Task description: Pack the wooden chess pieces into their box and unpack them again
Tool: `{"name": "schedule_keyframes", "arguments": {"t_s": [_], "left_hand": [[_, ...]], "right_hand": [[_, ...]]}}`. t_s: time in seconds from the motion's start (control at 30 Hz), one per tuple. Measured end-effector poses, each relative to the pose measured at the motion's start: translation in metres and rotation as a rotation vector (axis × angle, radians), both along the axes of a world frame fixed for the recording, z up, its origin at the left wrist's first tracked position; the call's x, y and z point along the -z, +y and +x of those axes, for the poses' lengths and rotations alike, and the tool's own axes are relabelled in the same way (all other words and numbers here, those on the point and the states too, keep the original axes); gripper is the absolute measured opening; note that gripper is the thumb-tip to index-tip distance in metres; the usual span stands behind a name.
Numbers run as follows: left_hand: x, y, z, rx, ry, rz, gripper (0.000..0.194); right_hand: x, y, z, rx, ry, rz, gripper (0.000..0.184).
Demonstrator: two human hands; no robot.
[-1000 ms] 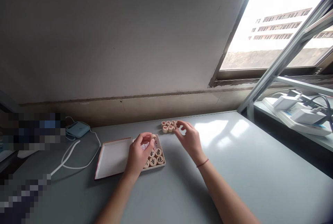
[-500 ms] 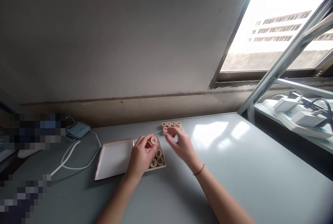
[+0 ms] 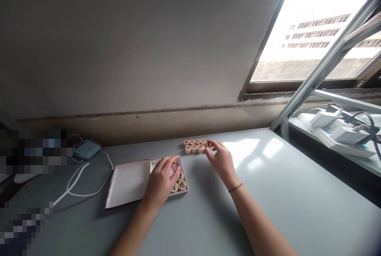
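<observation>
My left hand [image 3: 160,178] hovers over the shallow white box [image 3: 187,189], thumb apart from the curved fingers. Between thumb and fingers, red markings [image 3: 174,166] show inside the box, partly covered. Round wooden Chinese chess pieces with black characters, such as the piece [image 3: 182,185] in the near right corner, lie in it. My right hand [image 3: 222,161], a thin red cord at its wrist, is at the right end of two rows of red-marked chess pieces [image 3: 194,148]. Its thumb and fingers close around the end piece of the near row, mostly hidden.
The box's open lid [image 3: 127,184] lies flat to the left, inside up. Farther left are a light blue device [image 3: 88,149] and a white cable [image 3: 92,195]. A wall stands behind the grey table [image 3: 208,224]. At right, a metal-framed shelf holds white plugs and chargers [image 3: 342,131].
The red-marked piece that was in my left fingertips no longer shows there, and that hand is lower over the box. My right hand has moved right to the end of the rows.
</observation>
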State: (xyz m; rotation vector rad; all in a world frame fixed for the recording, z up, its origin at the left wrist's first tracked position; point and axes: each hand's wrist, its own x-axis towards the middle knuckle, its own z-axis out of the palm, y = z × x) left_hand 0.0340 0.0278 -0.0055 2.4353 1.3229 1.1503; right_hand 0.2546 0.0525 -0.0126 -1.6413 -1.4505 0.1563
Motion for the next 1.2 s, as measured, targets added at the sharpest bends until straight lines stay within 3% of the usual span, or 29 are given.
{"name": "schedule_keyframes", "arguments": {"t_s": [0.1,0.23,0.47,0.6,0.7,0.77,0.87,0.93,1.2], "left_hand": [[-0.001,0.001,-0.002,0.004,0.000,-0.050,0.025],[-0.002,0.002,-0.003,0.000,-0.018,-0.088,0.025],[0.000,0.002,-0.003,0.003,-0.038,-0.108,0.026],[-0.008,0.007,-0.009,-0.018,-0.025,-0.088,0.024],[-0.017,0.015,-0.027,-0.073,-0.001,-0.097,0.023],[-0.020,0.018,-0.043,-0.089,0.080,-0.154,0.026],[-0.016,0.015,-0.061,-0.116,0.210,-0.182,0.033],[-0.012,0.010,-0.067,-0.144,0.272,-0.188,0.035],[-0.008,-0.004,-0.064,-0.142,0.354,-0.223,0.024]], "right_hand": [[0.016,0.007,0.017,0.031,-0.170,-0.073,0.028],[0.028,0.010,0.018,0.013,-0.321,-0.128,0.026],[0.032,0.013,0.018,0.033,-0.311,-0.170,0.016],[0.027,0.012,0.017,0.048,-0.280,-0.117,0.019],[0.014,0.005,0.003,0.023,-0.201,0.006,0.025],[0.004,-0.002,-0.014,-0.140,-0.097,0.013,0.027],[-0.005,-0.013,-0.042,-0.431,-0.046,-0.132,0.031],[-0.004,-0.019,-0.057,-0.501,-0.119,-0.217,0.036],[0.005,-0.027,-0.077,-0.338,-0.271,-0.291,0.034]]}}
